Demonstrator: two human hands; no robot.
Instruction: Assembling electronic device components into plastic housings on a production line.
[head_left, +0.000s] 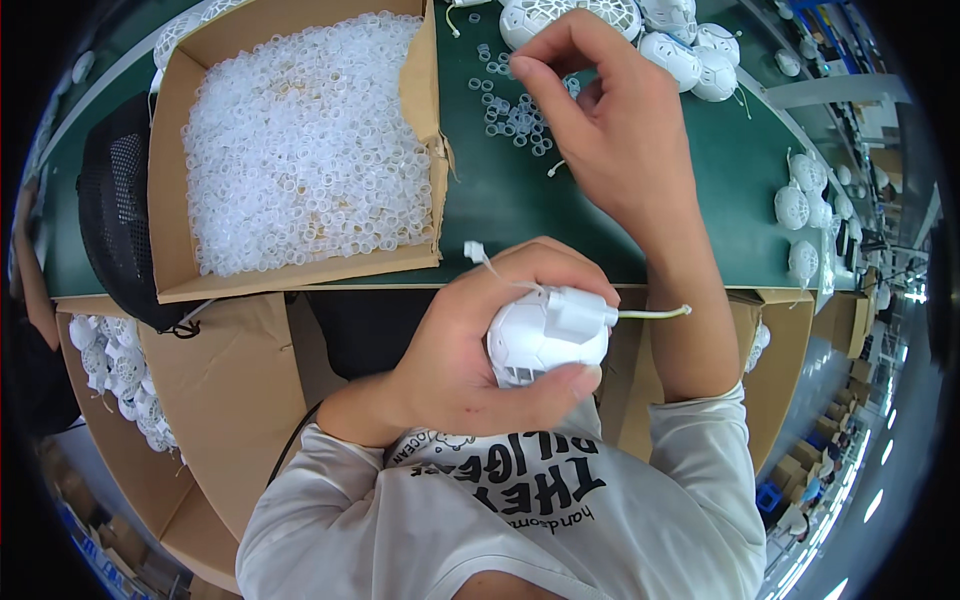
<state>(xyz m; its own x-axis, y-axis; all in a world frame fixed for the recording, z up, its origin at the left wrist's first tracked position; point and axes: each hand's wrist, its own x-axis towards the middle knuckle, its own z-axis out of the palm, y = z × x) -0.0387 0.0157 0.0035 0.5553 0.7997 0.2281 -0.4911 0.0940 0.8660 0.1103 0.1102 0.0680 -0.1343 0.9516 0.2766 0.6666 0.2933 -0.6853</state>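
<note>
1. Clearly, your left hand [450,345] is wrapped around a white housing [535,335], fingers over the far side and thumb along the near one. It is held in front of your chest, just short of the bench [745,215].
2. Your right hand [520,64] is stretched out over the bench, thumb and index finger bent toward each other, the other fingers curled. Whether anything is pinched between the tips, you cannot tell from this view.
3. The housing's small tube [578,313] lies crosswise, roughly along the bench's front edge, with its outlet facing right. A pale cable [655,314] runs out of it toward your right forearm; contact there cannot be judged. A thin lead with a white connector [474,252] rises on the left.
4. Loose clear rings [515,122] are scattered on the bench, beyond the housing and slightly left of it. Your right hand is much the nearer one, its fingertips just beside them in view, while the housing is well apart, back toward you.
5. Left of those rings stands an open carton [300,286], filled with a heap of similar rings [310,160].
6. Farther out, more white housings [672,62] sit at the far side, and others [120,375] fill a box [140,475] below on your left.
</note>
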